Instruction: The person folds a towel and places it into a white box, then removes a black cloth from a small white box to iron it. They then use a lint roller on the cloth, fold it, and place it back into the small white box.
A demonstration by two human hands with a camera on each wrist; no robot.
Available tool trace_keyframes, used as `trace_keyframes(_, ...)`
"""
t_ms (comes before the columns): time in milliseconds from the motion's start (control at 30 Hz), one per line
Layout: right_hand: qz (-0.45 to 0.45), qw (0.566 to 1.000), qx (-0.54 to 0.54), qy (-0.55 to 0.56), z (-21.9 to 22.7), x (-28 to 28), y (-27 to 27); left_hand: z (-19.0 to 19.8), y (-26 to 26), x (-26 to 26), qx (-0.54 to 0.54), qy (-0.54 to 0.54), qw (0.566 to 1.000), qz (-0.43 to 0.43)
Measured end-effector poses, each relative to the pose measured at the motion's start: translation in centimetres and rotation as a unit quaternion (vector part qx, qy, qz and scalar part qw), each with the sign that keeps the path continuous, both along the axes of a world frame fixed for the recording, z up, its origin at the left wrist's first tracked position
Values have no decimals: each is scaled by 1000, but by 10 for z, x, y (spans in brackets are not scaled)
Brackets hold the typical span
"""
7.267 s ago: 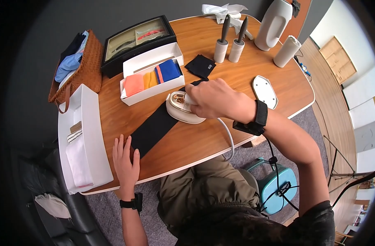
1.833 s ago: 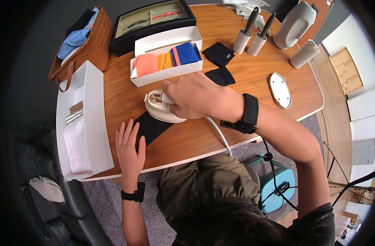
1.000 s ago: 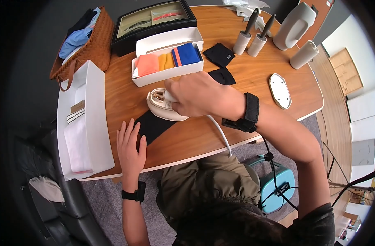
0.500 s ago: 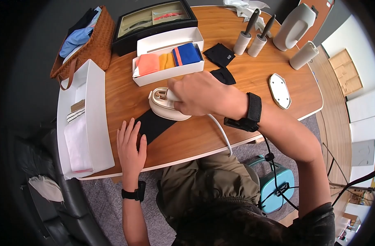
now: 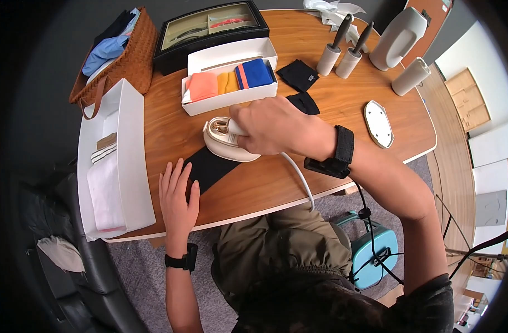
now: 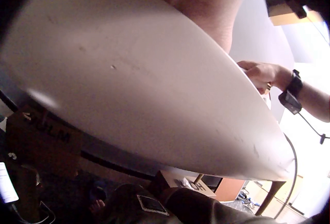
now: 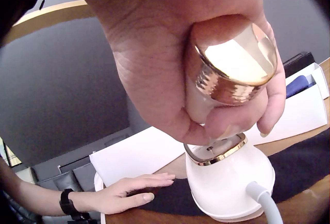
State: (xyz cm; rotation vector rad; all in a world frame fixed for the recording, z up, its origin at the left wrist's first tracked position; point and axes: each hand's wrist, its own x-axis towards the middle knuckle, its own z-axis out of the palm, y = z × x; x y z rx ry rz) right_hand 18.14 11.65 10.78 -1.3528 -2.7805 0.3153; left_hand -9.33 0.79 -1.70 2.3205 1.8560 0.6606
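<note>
My right hand (image 5: 276, 126) grips the handle of a small white iron (image 5: 229, 150) with gold trim. In the right wrist view, fingers wrap the handle below its shiny gold end cap (image 7: 232, 61). The iron (image 7: 229, 182) sits on a long, flat black cloth strip (image 5: 212, 171), covering its middle; the strip's far end (image 5: 304, 103) shows beyond my right hand. My left hand (image 5: 179, 202) lies flat with straight fingers at the strip's near end, thumb along its edge. The left wrist view mostly shows the table's pale underside (image 6: 139, 79).
Behind the iron, a white box (image 5: 231, 100) holds folded coral, yellow and blue cloths. A folded black cloth (image 5: 298, 75), two lint rollers (image 5: 328, 60) and an oval white base (image 5: 379, 124) lie further right. Another white box (image 5: 134, 161) borders the left. The iron's cord (image 5: 299, 180) drops over the front edge.
Since the oldest frame, the iron has moved along the black strip toward my left hand, then slid slightly back away from it. My left hand stays by the near end.
</note>
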Motion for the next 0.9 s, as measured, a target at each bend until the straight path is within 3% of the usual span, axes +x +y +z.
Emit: trace_keyframes(900,-13,1000,-6,7,0,2,2,0,0,0,1,1,1000,-2)
